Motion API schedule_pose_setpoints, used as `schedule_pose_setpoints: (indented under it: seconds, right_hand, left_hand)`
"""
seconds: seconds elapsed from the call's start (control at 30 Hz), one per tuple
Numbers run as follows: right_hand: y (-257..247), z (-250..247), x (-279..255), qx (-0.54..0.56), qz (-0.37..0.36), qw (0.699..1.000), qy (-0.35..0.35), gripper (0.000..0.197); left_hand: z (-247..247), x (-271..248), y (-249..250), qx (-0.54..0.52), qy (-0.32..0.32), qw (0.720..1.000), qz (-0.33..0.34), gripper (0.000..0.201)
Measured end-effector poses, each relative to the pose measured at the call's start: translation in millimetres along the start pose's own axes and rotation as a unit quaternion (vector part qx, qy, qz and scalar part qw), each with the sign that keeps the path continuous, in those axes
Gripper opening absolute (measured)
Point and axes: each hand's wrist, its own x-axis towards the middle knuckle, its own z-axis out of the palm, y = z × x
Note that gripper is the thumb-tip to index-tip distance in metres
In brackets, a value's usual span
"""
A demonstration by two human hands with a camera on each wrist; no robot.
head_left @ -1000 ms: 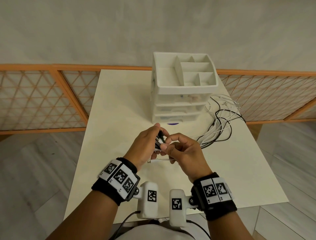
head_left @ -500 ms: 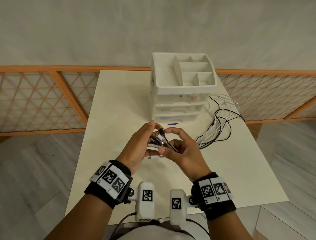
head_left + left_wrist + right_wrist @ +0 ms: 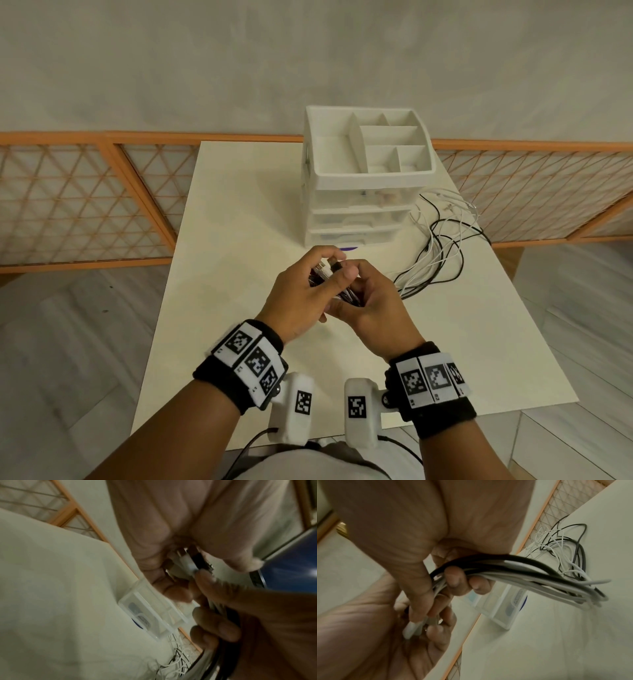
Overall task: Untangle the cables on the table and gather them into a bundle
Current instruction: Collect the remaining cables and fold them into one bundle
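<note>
Both hands meet above the middle of the cream table (image 3: 239,212). My left hand (image 3: 305,291) curls round the plug ends (image 3: 325,270) of several black and white cables. In the left wrist view the white and black plugs (image 3: 192,562) lie side by side between its fingers. My right hand (image 3: 370,301) grips the same bunch just behind the plugs, its thumb pressing near them. The right wrist view shows the gathered cable strands (image 3: 522,572) running out of that fist. Their loose lengths (image 3: 442,246) trail in tangled loops on the table to the right.
A white drawer organiser (image 3: 363,178) with an open compartment tray on top stands at the table's far side, just beyond my hands. A purple item (image 3: 349,248) peeks from under its front. An orange lattice fence (image 3: 78,205) runs behind the table.
My left hand has closed further round the plug ends and my right hand has slid up against it. The loose plug that hung below the hands is out of sight.
</note>
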Motion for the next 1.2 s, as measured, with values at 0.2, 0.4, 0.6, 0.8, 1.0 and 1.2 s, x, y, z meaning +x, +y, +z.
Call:
schedule_pose_setpoints:
  seconds: [0.2,0.4,0.6,0.8,1.0,1.2]
  right_hand:
    - [8,3,5,-0.05,-0.002,0.998,0.033,0.04]
    - [11,3,8,-0.058,-0.024,0.997,0.041,0.044]
    - [16,3,10,-0.083,-0.01,0.993,0.085,0.024]
    - [15,-12,8,-0.132,0.033,0.99,0.029,0.048]
    - [9,-31,6,-0.08,0.05,0.995,0.012,0.019]
    - [0,-24,11,-0.16,0.014,0.986,-0.035,0.022]
  left_hand:
    - [8,7,-9,0.098,0.112,0.989,0.015,0.017]
    - [4,8,-7,0.064,0.106,0.992,0.035,0.027]
    - [-2,13,-9,0.073,0.081,0.994,0.032,0.018]
    - [-16,23,-7,0.022,0.15,0.988,-0.02,0.018]
    - [-38,30,-12,0.189,0.045,0.973,-0.123,0.033]
    - [-23,22,36,0.177,-0.046,0.98,0.079,0.03]
